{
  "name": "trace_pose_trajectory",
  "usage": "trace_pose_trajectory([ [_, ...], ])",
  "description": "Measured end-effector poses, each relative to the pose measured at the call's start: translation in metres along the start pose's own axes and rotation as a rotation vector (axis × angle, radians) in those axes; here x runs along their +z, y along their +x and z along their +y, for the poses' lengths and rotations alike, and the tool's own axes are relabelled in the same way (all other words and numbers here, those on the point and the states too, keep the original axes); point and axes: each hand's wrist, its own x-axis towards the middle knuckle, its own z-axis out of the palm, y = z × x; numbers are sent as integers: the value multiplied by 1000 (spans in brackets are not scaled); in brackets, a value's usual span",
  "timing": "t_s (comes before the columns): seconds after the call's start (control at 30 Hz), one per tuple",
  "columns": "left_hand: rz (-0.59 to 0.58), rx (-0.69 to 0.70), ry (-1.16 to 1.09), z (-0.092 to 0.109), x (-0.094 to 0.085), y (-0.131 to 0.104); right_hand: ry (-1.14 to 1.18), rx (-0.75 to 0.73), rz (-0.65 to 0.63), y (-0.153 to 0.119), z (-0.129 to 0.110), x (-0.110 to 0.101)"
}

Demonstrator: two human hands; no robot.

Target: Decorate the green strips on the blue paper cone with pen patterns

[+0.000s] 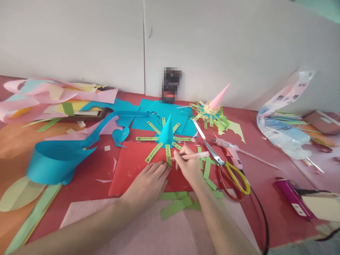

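In the head view a blue paper cone [166, 132] stands upright with green paper strips [154, 153] fanning out around its base. Dark marks and small stars cover the strips. A pale pink pen [191, 156] is pinched in my right hand [190, 168], its tip at the front strip [168, 151]. My left hand [154, 177] lies flat beside that strip's near end, fingers together and stretched out over the red sheet [124, 170]. Loose green strips [176, 205] lie near my right wrist.
Scissors [231, 173] and a pink glue gun [230, 148] with its black cord lie at right, near a purple power strip [293, 198]. A pink-tipped cone [219, 97] stands behind. Blue paper pieces [53, 161] and pink scraps [101, 95] spread across the left. A white wall rises behind.
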Motion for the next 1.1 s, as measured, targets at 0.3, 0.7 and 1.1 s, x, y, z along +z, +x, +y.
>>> trace_pose_trajectory([
  [0.3,-18,-13,-17,0,0,-1,-13,22,56,-1,0,1],
  [0.7,7,0,10,0,-2,1,11,62,76,-2,-2,0],
  [1.1,-21,-2,97,4,-6,-1,2,67,56,-4,3,1],
])
